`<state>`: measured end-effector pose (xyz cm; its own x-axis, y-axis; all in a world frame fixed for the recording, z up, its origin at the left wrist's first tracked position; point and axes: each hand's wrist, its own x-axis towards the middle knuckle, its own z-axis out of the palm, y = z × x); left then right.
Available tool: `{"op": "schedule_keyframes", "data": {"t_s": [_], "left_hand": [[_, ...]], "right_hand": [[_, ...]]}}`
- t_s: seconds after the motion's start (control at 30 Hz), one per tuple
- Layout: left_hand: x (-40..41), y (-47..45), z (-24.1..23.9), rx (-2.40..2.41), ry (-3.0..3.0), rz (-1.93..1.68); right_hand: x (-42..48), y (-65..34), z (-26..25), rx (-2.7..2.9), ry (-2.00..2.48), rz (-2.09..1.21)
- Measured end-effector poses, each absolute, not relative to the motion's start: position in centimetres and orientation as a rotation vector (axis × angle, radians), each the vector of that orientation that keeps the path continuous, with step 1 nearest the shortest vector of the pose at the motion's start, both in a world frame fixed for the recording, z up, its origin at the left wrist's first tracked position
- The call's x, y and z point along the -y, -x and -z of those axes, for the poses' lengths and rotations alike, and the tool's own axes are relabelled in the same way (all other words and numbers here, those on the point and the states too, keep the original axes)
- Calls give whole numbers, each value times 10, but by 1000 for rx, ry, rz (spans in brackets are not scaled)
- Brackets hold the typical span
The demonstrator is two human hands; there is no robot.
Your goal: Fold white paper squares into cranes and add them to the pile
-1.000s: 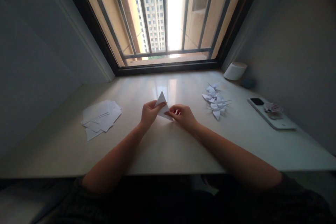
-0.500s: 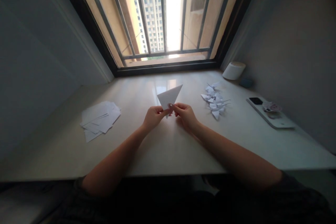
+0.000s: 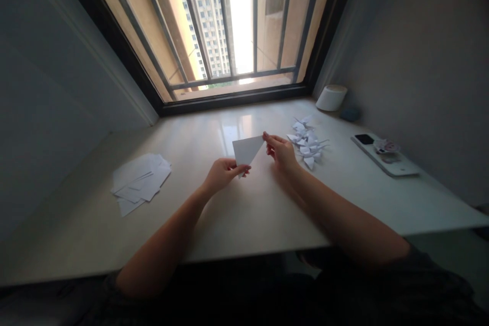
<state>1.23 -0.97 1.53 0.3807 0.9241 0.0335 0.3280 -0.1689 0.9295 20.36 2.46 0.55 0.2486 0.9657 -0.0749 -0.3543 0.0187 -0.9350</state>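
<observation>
The left hand (image 3: 223, 173) pinches the lower tip of a white paper triangle (image 3: 246, 149) — flat, crisp-edged, held above the table (image 3: 237, 214). The right hand (image 3: 280, 148) pinches its far upper corner — folded paper shapes (image 3: 307, 142) lie just beyond.

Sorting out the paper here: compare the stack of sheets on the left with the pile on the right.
The stack of sheets lies flat and unfolded; the pile of folded figures is creased into small pointed shapes. The sheets overlap loosely in broad layers; the figures jumble with tips sticking out. Neither is touched by a hand. Both are white paper resting on the table.
</observation>
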Motion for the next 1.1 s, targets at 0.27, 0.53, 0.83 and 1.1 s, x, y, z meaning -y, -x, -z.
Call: {"op": "schedule_keyframes", "data": {"t_s": [0.27, 0.53, 0.83, 1.1], "left_hand": [[8, -9, -18, -1232, -1824, -846], [-4, 4, -7, -1418, -1821, -1140], [-2, 6, -21, -1507, -1641, -1419], [0, -7, -12, -1183, -1434, -1259]], "right_hand": [[-22, -204, -4, 679, 1013, -1191], [-18, -195, -6, 871, 1006, -1167], [-11, -192, -5, 1309, 1120, -1285], [1, -178, -5, 1168, 960, -1431]]}}
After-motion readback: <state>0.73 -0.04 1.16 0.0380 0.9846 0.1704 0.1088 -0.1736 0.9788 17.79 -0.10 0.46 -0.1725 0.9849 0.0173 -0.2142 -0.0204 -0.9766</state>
